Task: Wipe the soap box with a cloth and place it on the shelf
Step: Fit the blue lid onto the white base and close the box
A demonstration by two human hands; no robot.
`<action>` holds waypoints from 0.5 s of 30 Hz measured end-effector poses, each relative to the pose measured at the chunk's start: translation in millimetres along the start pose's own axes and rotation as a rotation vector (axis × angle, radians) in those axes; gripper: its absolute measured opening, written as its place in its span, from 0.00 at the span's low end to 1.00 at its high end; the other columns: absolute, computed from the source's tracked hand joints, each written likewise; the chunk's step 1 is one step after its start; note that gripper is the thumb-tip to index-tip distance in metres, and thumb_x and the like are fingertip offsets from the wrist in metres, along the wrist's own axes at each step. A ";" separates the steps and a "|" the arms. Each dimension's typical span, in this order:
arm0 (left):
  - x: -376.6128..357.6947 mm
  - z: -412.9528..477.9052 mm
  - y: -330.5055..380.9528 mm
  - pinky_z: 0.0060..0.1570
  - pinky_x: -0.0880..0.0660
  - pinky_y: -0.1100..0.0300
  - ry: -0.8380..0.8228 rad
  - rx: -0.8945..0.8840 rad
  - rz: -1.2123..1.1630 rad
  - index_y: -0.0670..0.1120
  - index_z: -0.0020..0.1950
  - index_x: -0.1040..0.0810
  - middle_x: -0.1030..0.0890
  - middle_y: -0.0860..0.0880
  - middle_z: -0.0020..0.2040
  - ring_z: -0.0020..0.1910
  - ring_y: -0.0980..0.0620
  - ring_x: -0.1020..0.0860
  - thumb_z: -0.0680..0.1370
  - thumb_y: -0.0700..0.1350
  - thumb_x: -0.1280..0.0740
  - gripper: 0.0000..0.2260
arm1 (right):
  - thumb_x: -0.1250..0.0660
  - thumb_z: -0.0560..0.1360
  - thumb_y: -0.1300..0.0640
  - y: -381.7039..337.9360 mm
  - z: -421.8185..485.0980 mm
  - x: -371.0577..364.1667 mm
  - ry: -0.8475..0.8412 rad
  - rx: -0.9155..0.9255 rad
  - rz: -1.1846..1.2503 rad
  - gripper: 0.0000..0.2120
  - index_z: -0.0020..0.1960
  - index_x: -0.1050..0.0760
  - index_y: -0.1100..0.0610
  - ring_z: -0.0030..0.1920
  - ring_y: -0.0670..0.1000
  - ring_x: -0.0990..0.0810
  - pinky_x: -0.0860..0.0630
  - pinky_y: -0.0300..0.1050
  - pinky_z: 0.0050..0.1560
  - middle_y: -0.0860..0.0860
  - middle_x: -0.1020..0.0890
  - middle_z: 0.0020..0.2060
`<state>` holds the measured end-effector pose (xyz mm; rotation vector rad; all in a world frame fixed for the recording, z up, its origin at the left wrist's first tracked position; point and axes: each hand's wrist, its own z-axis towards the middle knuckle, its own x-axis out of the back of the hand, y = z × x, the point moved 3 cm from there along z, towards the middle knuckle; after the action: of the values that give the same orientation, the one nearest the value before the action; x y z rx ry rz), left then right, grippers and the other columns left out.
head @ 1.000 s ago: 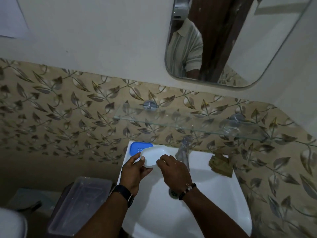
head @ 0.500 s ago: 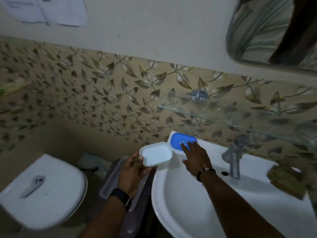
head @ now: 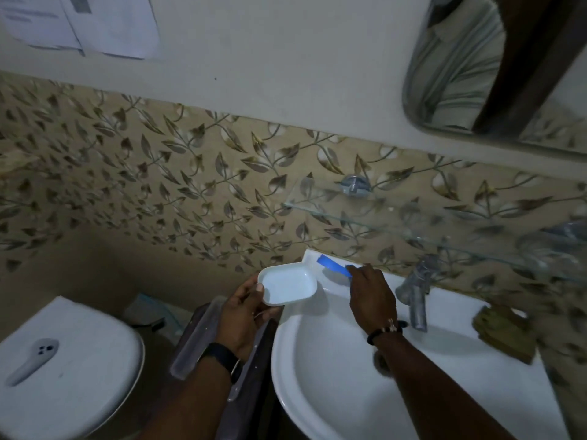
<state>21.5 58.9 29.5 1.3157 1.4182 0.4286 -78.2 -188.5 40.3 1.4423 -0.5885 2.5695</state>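
- My left hand [head: 244,315] is clamped on the white soap box tray [head: 287,283]: thumb lies over its near rim, fingers sit under it, and the hollow side faces up.
- That tray hangs in the air just off the left edge of the sink [head: 305,360], not resting on anything.
- My right hand [head: 371,293] is closed on one end of the blue insert [head: 335,266]; its far end tilts away from my fingers, toward the back left corner of the sink.
- I cannot tell whether that far end touches the sink rim or is just above it.
- The blue insert is just beyond the tray and to its right; the two look apart.
- To the right of my right hand stands the tap [head: 416,290].
- Further right, on the sink's ledge, lies the brownish cloth [head: 505,331], well apart from both hands.
- Above and beyond my right hand runs the glass shelf [head: 381,214], fixed to the leaf-patterned wall.
- Below my left hand is a clear plastic lid [head: 193,344] on a dark bin.
- Further left is the white toilet lid [head: 63,360].
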 end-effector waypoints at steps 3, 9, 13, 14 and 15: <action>-20.6 3.1 -3.9 0.40 0.15 0.55 -0.035 0.020 -0.016 0.46 0.62 0.20 0.13 0.47 0.51 0.42 0.50 0.15 0.82 0.39 0.35 0.10 | 0.34 0.75 0.68 2.4 -3.6 28.6 0.093 -0.112 0.161 0.23 0.69 0.25 0.54 0.48 0.52 0.25 0.25 0.45 0.42 0.51 0.26 0.53; -63.9 -4.5 -10.2 0.46 0.16 0.53 -0.190 0.050 0.035 0.48 0.62 0.20 0.17 0.45 0.52 0.47 0.48 0.19 0.82 0.40 0.34 0.10 | 0.41 0.79 0.61 9.4 -28.4 96.8 0.276 -0.097 0.304 0.20 0.69 0.24 0.51 0.50 0.50 0.28 0.29 0.41 0.51 0.45 0.30 0.50; -84.9 -15.4 -15.8 0.48 0.17 0.53 -0.301 0.047 0.094 0.48 0.69 0.23 0.19 0.46 0.52 0.51 0.48 0.19 0.82 0.40 0.34 0.15 | 0.40 0.80 0.61 4.4 -42.0 119.4 0.155 -0.054 0.334 0.17 0.64 0.20 0.51 0.50 0.51 0.29 0.33 0.41 0.51 0.48 0.25 0.44; -89.9 -18.0 -17.2 0.48 0.17 0.53 -0.330 0.045 0.109 0.49 0.68 0.22 0.19 0.46 0.52 0.52 0.47 0.18 0.82 0.40 0.34 0.15 | 0.41 0.81 0.59 0.9 -42.4 121.5 0.119 -0.027 0.330 0.16 0.62 0.19 0.51 0.49 0.52 0.29 0.34 0.40 0.51 0.49 0.25 0.43; -96.0 -21.4 -18.8 0.48 0.17 0.53 -0.366 0.039 0.132 0.51 0.66 0.21 0.17 0.46 0.53 0.52 0.48 0.18 0.82 0.40 0.34 0.14 | 0.41 0.81 0.58 -1.8 -42.9 124.1 0.088 -0.010 0.324 0.15 0.62 0.18 0.52 0.49 0.52 0.30 0.35 0.40 0.52 0.49 0.25 0.43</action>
<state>-26.6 -21.5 64.8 1.4407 1.0439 0.2316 -177.6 -178.6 125.5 1.3160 -0.8845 2.8484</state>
